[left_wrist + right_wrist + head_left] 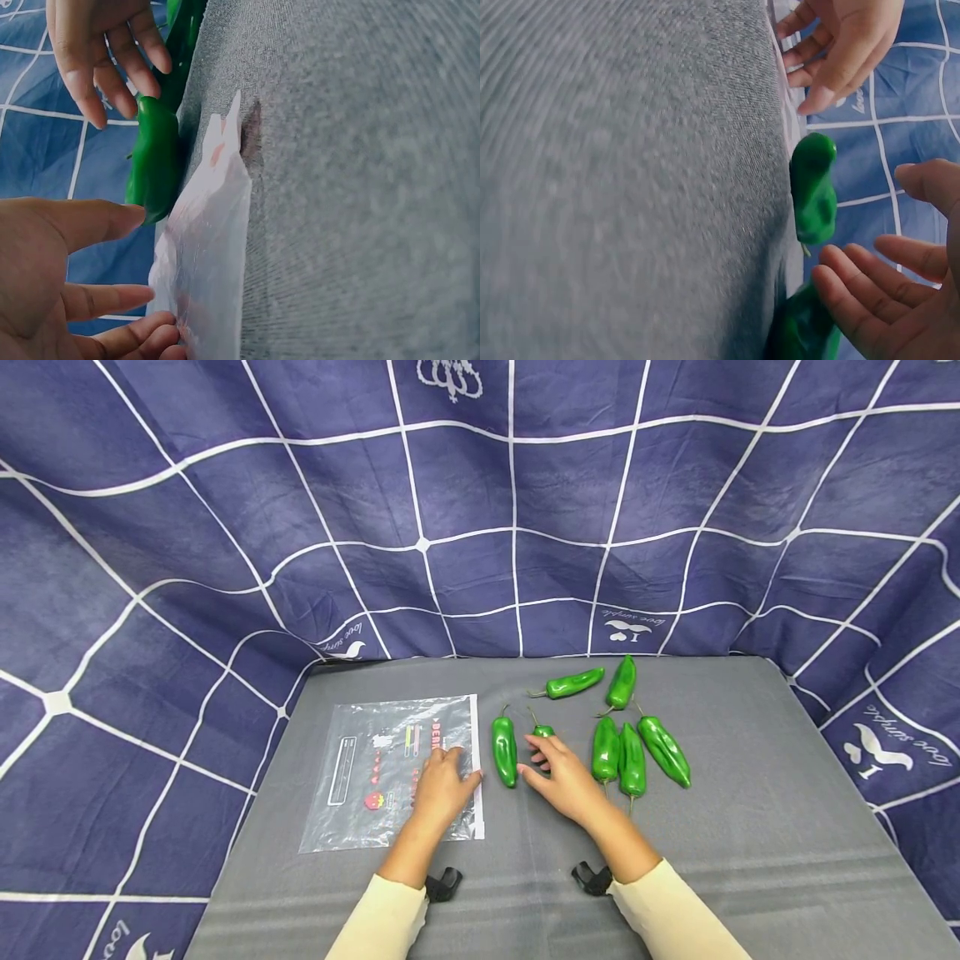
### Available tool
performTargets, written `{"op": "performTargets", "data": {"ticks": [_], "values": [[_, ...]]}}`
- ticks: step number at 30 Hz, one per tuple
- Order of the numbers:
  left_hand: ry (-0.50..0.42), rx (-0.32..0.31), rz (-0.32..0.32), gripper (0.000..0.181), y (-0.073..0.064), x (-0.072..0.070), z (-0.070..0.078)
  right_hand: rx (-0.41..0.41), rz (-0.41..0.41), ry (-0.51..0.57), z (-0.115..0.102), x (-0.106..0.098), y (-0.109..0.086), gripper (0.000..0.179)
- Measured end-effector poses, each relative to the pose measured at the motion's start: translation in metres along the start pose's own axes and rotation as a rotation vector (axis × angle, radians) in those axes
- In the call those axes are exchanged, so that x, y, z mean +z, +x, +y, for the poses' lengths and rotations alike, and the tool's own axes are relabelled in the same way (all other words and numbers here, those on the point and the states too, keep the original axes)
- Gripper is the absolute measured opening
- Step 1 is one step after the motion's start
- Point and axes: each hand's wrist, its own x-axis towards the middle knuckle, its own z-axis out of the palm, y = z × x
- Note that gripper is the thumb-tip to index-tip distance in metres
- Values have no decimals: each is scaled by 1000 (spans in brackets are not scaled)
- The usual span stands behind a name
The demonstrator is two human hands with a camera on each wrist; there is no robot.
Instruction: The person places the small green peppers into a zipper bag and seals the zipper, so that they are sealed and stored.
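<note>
A clear zip bag (348, 818) printed with pink strawberries lies flat on the grey tabletop. Over its zip side is my left hand (441, 787), thumb out and fingers relaxed; the left wrist view shows its fingertips (161, 322) at the bag, though contact is unclear. One green pepper (504, 750) lies just right of the bag, between my two hands. My right hand (564, 781) is spread with nothing gripped, its fingers over a second green pepper (543, 731) that they partly hide. In the right wrist view, that hand (900, 300) has its fingers loosely extended beside the peppers.
Several more green peppers lie to the right: one long pepper (576, 682) and one upright pepper (622, 683) at the back, a close pair (606, 748), and a slanted pepper (664, 750). A blue curtain with white lines (465, 568) hangs behind the grey table (750, 827).
</note>
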Motion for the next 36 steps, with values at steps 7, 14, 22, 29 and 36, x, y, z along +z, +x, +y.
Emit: {"op": "performTargets", "data": {"ticks": [7,14,22,29,36], "values": [[0,-12,-7,60,2,2,1,48,9,40,0,8,4,53],[0,-25,-6,66,5,5,2,69,25,11,-6,14,8,53],[16,-41,-7,66,7,9,1,87,45,-61,-8,19,12,54],[-16,-38,-15,61,8,7,-2,124,21,-59,-8,22,16,60],[-144,-48,-33,50,10,2,-10,161,1,-76,-9,25,22,62]]}}
